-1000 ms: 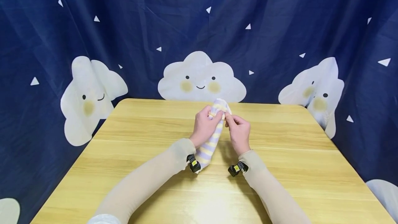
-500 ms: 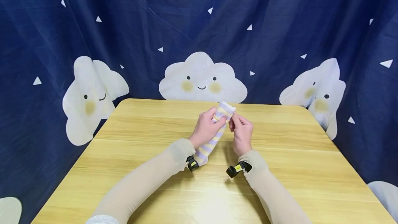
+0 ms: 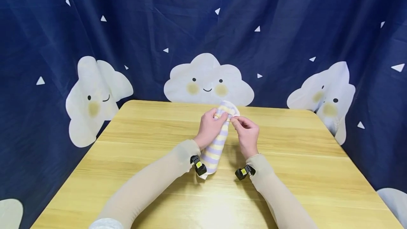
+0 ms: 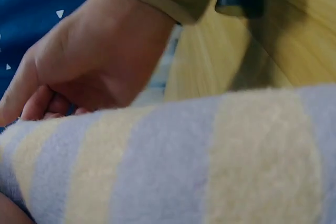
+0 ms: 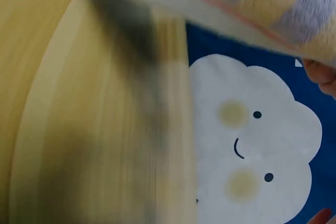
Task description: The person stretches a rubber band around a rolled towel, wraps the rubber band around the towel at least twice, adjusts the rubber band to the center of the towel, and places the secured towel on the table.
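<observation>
A small towel (image 3: 213,151) with lilac and yellow stripes is held above the table in the head view, its length slanting down toward the person. The left hand (image 3: 210,127) grips it near its far end, thumb across the front. At the right side of that end, the right hand (image 3: 246,131) pinches the pale edge between thumb and fingertips. Fuzzy striped cloth (image 4: 168,161) fills the lower left wrist view, with the right hand (image 4: 100,51) behind it. In the right wrist view a white hem (image 5: 220,19) with a pink line shows; the right fingertips are mostly hidden there.
The wooden table (image 3: 143,130) spreads around both hands. Behind it hangs a dark blue curtain (image 3: 190,17) with printed white clouds (image 3: 206,91) and small triangles. Each wrist carries a small black camera (image 3: 243,173).
The towel's far end was narrower and slanted right half a second ago; now it looks rounded and broader. Its near end hangs lower. Both hands have shifted slightly and keep hold.
</observation>
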`<state>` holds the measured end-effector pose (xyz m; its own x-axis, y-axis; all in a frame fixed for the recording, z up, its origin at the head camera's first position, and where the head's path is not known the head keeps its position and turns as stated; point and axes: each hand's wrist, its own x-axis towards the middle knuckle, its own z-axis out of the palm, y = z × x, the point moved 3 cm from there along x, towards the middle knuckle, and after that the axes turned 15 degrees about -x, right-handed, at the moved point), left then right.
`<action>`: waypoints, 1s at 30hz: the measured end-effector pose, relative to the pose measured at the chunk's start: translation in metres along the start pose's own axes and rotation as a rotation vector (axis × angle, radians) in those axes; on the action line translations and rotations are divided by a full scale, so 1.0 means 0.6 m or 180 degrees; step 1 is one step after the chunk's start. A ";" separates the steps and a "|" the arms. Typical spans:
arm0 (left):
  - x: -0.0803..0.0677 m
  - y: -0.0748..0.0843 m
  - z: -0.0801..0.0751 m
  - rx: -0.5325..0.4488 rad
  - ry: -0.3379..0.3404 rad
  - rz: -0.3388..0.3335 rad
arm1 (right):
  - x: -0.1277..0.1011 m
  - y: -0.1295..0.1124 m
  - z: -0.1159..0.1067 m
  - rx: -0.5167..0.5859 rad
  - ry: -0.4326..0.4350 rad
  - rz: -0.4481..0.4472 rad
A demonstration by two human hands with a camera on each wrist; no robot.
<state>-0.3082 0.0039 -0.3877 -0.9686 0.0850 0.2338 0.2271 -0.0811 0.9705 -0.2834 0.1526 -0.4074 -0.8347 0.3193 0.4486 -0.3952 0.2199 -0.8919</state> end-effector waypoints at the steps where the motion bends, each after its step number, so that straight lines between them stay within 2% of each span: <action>1: 0.000 0.000 -0.001 0.0015 -0.0027 0.0031 | 0.000 -0.003 -0.001 -0.0108 -0.0014 -0.0024; 6: -0.004 0.006 -0.004 0.0171 -0.0162 0.0295 | -0.011 -0.047 -0.004 -0.0350 -0.0017 -0.0143; 9: -0.005 0.009 -0.004 0.0242 -0.0180 0.0319 | -0.016 -0.069 -0.006 -0.0517 0.0041 -0.0289; 13: -0.005 0.011 -0.005 0.0287 -0.0137 0.0273 | -0.016 -0.066 -0.006 -0.0675 0.0032 -0.0392; 17: -0.005 0.013 -0.008 0.0373 -0.0212 0.0338 | -0.008 -0.038 -0.004 -0.0663 -0.0093 -0.0170; 20: -0.004 0.016 -0.012 0.0504 -0.0391 0.0486 | -0.004 -0.024 -0.001 -0.0567 -0.0225 0.0076; 23: -0.003 0.022 -0.014 0.0674 -0.0655 0.0622 | -0.002 -0.024 0.000 -0.0399 -0.0323 0.0200; 26: -0.002 0.029 -0.014 0.0816 -0.0935 0.0673 | -0.002 -0.028 0.000 -0.0241 -0.0383 0.0214; 30: 0.000 0.035 -0.012 0.0974 -0.1234 0.0610 | 0.000 -0.031 -0.001 -0.0217 -0.0447 0.0140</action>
<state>-0.3041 -0.0051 -0.3675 -0.8114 0.4628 0.3571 0.4717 0.1574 0.8676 -0.2756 0.1492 -0.3906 -0.8979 0.1991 0.3925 -0.3342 0.2720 -0.9024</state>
